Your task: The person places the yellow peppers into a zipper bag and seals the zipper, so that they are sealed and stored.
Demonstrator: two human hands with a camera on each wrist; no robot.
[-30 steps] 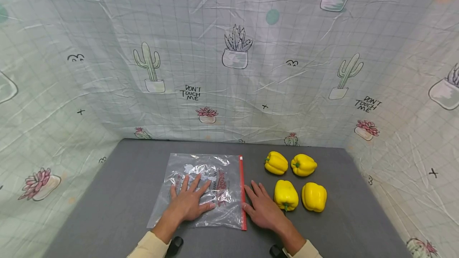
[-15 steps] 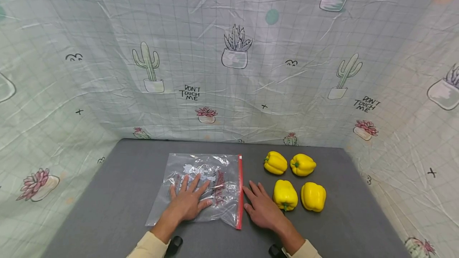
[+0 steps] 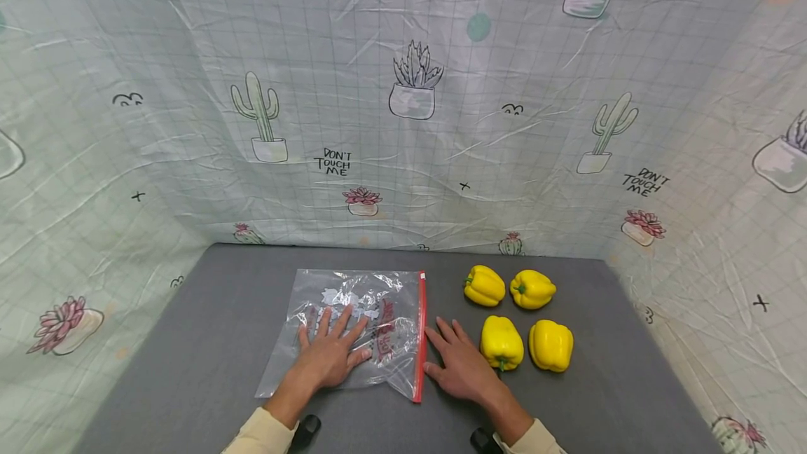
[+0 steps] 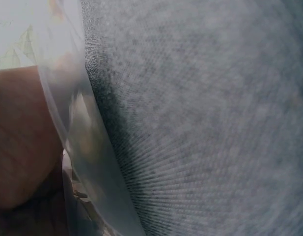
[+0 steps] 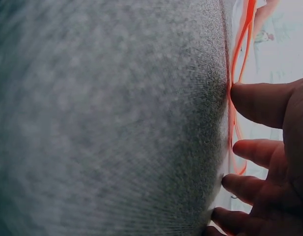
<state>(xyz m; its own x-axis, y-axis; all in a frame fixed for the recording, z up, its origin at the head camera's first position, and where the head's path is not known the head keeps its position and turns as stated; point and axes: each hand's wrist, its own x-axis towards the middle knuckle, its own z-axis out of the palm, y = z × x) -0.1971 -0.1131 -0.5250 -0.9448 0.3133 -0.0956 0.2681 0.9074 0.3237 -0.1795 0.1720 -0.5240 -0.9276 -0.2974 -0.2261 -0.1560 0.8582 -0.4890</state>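
A clear plastic zip bag (image 3: pixel 400 363) with red printing lies flat on the grey table. My left hand (image 3: pixel 323 357) rests on it, fingers spread straight; the left wrist view catches only part of that hand (image 4: pixel 23 137) beside the film. Along the bag's right side runs a red zip edge (image 3: pixel 422 335). Just right of it, my right hand (image 3: pixel 465 370) lies with fingers extended, thumb and forefinger at the red edge. Seen from the right wrist, the red edge (image 5: pixel 234 64) shows as two strands slightly apart, with the thumb (image 5: pixel 261 101) against it.
Several yellow bell peppers stand right of the right hand: a near-left one (image 3: pixel 501 342), a near-right one (image 3: pixel 551 346), a far-left one (image 3: pixel 485 286) and a far-right one (image 3: pixel 532 289). A cactus-print cloth (image 3: pixel 302 223) hangs behind the grey table (image 3: pixel 208 328).
The near end of the red zip edge has shifted left, and a fold shows near that corner. My right thumb has moved slightly. The left hand and the peppers stay put.
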